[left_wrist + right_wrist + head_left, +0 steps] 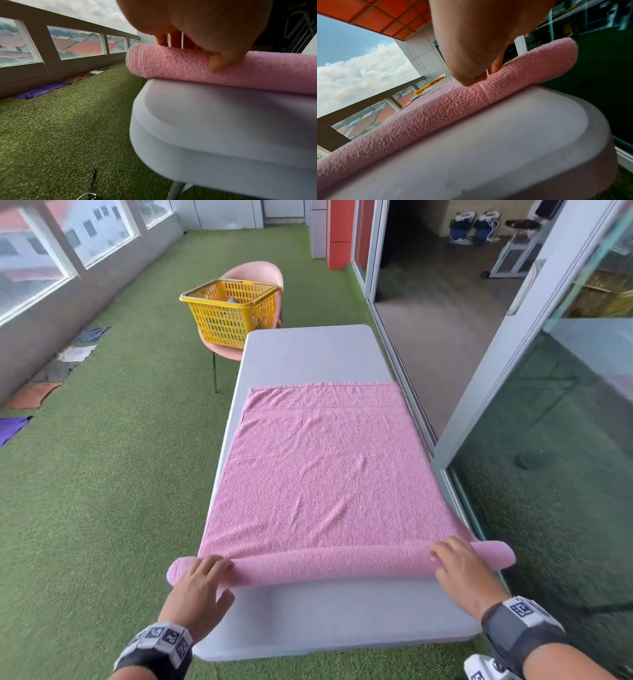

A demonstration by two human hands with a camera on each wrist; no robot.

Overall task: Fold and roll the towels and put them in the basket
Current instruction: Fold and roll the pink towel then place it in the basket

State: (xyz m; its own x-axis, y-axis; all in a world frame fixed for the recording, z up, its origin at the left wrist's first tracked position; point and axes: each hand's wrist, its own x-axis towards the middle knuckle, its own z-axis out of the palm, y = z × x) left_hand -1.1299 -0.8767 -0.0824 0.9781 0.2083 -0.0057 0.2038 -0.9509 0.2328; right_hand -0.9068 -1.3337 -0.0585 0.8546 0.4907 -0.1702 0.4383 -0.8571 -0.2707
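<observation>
Left hand [197, 580] and right hand [460, 568] lie flat-fingered on the towel [325, 474] roll at the table's [335, 621] near end; advise even forward pressure to keep it tight.

Both arms are bare. Each wrist wears a dark band, the left wrist band [161, 642] and the right wrist band [522, 626], with white blocks printed with black square patterns.

towel [325, 474] on table [308, 350], basket [230, 311] behind
</observation>
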